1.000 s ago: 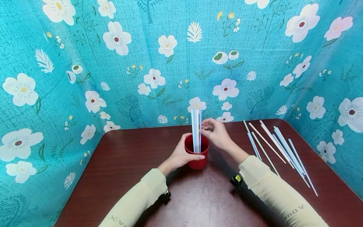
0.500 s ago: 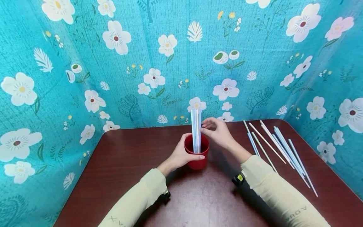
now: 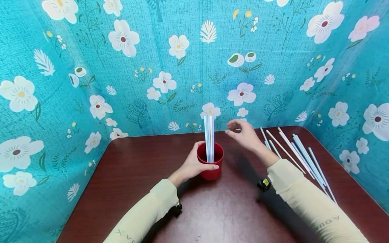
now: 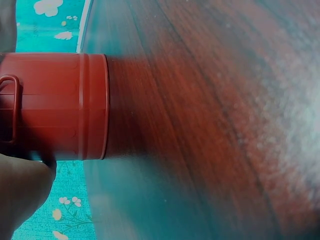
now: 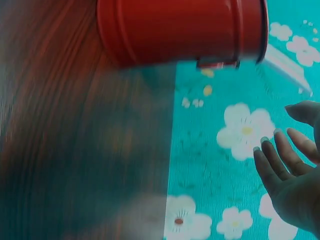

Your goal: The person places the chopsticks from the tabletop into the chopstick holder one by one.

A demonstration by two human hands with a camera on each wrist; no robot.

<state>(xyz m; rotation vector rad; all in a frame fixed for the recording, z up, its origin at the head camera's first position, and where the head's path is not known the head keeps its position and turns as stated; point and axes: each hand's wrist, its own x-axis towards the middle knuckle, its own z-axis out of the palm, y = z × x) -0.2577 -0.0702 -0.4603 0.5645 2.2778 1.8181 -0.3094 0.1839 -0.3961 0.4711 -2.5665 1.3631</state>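
Observation:
My left hand [image 3: 193,165] grips a red cup [image 3: 211,173] that stands upright on the table, the thumb across its near side below the rim. In the left wrist view a small handle shows on the red cup [image 4: 55,105]. A bundle of long, thin, pale blue and white sticks [image 3: 209,138] stands in the cup, rising well above its rim. To the right of the cup, my right hand [image 3: 244,135] hovers with loosely bent fingers and holds nothing. In the right wrist view the right hand [image 5: 295,185] is apart from the cup [image 5: 180,30], palm and fingers showing.
Several more long thin sticks [image 3: 310,165] lie fanned out on the right of the dark red-brown table [image 3: 136,172], partly hidden by the right sleeve [image 3: 313,199]. A blue flowered cloth [image 3: 188,74] hangs behind the table and along both sides.
The right hand has moved away from the sticks in the cup, to the right and slightly up, letting go of them. My left hand still holds the cup in the same place.

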